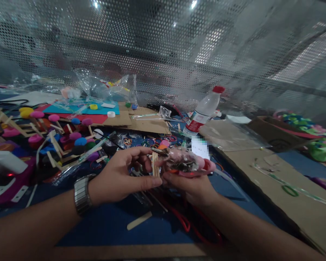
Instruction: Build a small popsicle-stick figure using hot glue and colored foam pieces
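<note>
My left hand (125, 172), with a metal watch (82, 194) at the wrist, pinches a small stack of wooden craft sticks (155, 165) between thumb and fingers. In my right hand (192, 188) is a pink hot glue gun (191, 163), its body wrapped in clear, dirty-looking plastic. The gun's dark nozzle (160, 150) points left and lies right at the top of the sticks; whether they touch I cannot tell. A red cord (183, 219) runs beneath my right hand. One loose craft stick (139, 220) lies on the blue table (108, 232) below my hands.
A plastic bottle with a red cap (203, 112) stands tilted in view behind my hands. Colourful caps on sticks (73, 136) crowd the left, beside a purple-and-white device (9, 177). Cardboard (146, 123) lies at the back; a cardboard box (274, 134) is at right.
</note>
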Demonstrator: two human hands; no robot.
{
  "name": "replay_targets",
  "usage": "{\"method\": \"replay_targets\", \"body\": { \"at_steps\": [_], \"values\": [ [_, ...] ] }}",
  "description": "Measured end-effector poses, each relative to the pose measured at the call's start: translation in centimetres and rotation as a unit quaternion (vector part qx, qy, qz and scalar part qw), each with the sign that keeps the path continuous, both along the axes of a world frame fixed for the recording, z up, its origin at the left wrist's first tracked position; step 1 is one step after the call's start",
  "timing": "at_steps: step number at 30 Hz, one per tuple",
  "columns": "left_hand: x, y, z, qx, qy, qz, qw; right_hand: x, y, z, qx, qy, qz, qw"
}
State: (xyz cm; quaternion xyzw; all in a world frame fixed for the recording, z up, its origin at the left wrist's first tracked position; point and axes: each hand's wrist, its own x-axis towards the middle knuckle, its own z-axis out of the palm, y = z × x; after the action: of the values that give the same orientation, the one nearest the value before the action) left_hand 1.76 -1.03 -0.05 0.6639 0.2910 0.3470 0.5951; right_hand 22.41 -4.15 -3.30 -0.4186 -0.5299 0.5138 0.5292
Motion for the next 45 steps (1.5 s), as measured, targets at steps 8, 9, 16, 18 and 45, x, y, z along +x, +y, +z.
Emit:
{"method": "replay_targets", "body": {
  "at_steps": [8,9,16,18,45],
  "values": [
    [0.1,0.1,0.2,-0.053,0.021,0.013,0.998,-0.3,-0.5,0.9,-0.016,0.01,0.056,0.998],
    [0.1,0.1,0.2,-0.057,0.019,0.015,0.998,-0.3,-0.6,0.9,-0.021,0.01,0.054,0.998],
    [0.0,0.0,0.0,-0.008,0.018,0.019,1.0,-0.9,-0.4,1.3,-0.032,0.063,0.051,0.996],
    [0.0,0.0,0.0,0.018,0.021,0.024,0.999,-1.1,-0.2,1.6,-0.044,0.092,0.035,0.994],
    [-2.4,3.4,-1.1,0.384,0.398,0.137,0.822,-1.2,0.7,2.1,-0.078,0.093,-0.062,0.991]
  ]
}}
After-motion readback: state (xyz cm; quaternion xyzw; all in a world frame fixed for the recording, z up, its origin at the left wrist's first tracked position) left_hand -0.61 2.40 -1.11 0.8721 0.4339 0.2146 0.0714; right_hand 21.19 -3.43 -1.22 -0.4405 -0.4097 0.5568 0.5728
